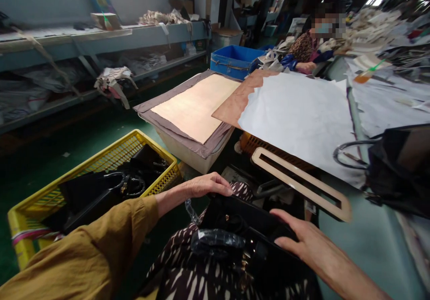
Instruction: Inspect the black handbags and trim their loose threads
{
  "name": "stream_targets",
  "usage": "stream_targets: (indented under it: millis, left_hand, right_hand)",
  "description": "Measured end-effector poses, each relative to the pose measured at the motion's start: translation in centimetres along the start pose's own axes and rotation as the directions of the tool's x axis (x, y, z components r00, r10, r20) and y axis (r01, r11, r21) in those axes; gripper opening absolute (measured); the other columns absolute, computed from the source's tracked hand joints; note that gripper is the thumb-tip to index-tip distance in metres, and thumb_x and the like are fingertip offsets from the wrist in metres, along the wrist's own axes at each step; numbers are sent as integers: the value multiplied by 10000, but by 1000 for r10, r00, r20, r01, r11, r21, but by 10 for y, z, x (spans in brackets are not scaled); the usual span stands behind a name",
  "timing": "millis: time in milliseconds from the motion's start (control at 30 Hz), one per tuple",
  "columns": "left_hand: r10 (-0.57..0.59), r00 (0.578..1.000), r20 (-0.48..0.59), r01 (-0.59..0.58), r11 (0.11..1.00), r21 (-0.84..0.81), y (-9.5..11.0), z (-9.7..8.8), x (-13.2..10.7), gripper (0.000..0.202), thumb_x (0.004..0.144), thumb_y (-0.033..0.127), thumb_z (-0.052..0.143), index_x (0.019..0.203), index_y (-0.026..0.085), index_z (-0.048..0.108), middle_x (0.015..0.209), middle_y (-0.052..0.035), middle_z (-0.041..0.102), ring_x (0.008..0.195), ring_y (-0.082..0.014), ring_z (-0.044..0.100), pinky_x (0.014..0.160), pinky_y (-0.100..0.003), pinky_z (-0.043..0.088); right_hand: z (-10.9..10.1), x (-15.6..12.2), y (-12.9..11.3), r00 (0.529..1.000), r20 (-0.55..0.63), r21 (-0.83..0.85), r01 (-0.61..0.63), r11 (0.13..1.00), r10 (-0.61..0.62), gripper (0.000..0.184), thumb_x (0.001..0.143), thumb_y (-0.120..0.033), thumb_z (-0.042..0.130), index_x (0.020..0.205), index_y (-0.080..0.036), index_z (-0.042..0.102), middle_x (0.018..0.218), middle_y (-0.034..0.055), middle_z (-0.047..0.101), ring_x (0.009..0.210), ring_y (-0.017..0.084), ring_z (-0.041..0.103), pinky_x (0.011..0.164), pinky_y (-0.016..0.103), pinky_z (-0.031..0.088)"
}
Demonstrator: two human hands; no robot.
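A black handbag [275, 264] with gold-coloured metal fittings rests on my lap, over patterned dark cloth. My left hand [213, 186] pinches its upper edge at the far left corner, fingers closed. At the bag's right end, my right hand [302, 235] grips the side, with the thumb and a finger at the rim of the opening; its other fingers are hidden. A looped handle [218, 241], wrapped in clear plastic, hangs at the front. The bag's inside is too dark to make out.
To the left stands a yellow basket [96, 154] holding black handbags. A long slotted beige frame [302, 183] juts from the worktable [369, 242]. Another black bag [399, 170] sits at right. Ahead are a white-covered board [298, 107], a blue bin [231, 65] and a co-worker [304, 47].
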State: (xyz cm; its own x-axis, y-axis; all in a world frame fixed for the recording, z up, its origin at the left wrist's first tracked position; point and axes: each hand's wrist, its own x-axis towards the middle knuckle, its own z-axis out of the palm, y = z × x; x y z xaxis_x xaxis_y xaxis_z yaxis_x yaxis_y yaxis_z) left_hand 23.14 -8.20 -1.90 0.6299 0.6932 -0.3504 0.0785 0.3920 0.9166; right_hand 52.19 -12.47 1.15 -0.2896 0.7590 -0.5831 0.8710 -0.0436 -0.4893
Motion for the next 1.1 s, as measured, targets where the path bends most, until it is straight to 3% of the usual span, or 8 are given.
stream_targets:
  millis: [67, 200, 333, 467, 633, 933, 1100]
  left_hand:
    - [1, 1000, 0, -1, 1000, 23, 0, 1, 0, 268, 700, 339, 630, 788, 91, 679, 677, -28, 608, 601, -100, 495, 557, -191, 377]
    - [-13, 1000, 18, 12, 998, 62, 2, 0, -2, 331, 729, 398, 596, 795, 84, 676, 653, -27, 598, 557, -91, 475, 530, -195, 359]
    - [-25, 1000, 16, 24, 997, 76, 4, 0, -3, 340, 737, 403, 584, 815, 83, 672, 665, -32, 601, 566, -94, 478, 540, -199, 358]
    - [-35, 999, -5, 36, 995, 95, 6, 1, -2, 344, 723, 413, 593, 796, 85, 671, 650, -27, 592, 563, -94, 470, 538, -199, 355]
    - [-24, 1000, -1, 24, 995, 95, 6, 3, -1, 350, 709, 431, 604, 732, 87, 663, 573, -4, 536, 515, -73, 407, 488, -191, 312]
    - [-73, 997, -4, 73, 992, 100, 6, 2, 0, 368, 719, 447, 593, 788, 92, 663, 607, -8, 555, 526, -75, 428, 510, -191, 331]
    - [-44, 999, 11, 42, 989, 141, 11, 2, -1, 370, 727, 454, 579, 734, 90, 639, 561, 13, 486, 504, -65, 373, 485, -193, 294]
  right_hand:
    - [-1, 2, -5, 999, -12, 44, 53, 998, -53, 569, 697, -336, 563, 1252, -320, 436, 1223, 9, 541, 1119, 245, 473, 923, 327, 336]
    - [-7, 4, -26, 992, 46, 237, 106, 966, -120, 439, 718, -313, 542, 1154, -258, 525, 1067, 6, 617, 1001, 221, 538, 865, 298, 377]
    - [-11, 5, -40, 989, 91, 386, 74, 919, -118, 299, 788, -421, 471, 930, -194, 605, 862, 9, 638, 820, 188, 558, 723, 266, 404]
    - [-10, 10, -41, 989, 140, 439, -14, 898, -53, 414, 827, -526, 356, 712, -167, 529, 617, -23, 492, 556, 106, 413, 504, 226, 308]
    - [-9, 14, -44, 987, 151, 407, -12, 913, -54, 412, 809, -542, 386, 607, -183, 363, 545, -59, 282, 493, 72, 229, 444, 228, 165]
    - [-10, 13, -50, 994, 96, 282, 20, 959, -49, 401, 823, -524, 332, 601, -191, 313, 568, -47, 270, 537, 91, 252, 473, 242, 188]
    - [-10, 15, -50, 997, 72, 194, 1, 981, -15, 403, 820, -547, 317, 619, -196, 317, 580, -46, 283, 556, 101, 287, 499, 246, 210]
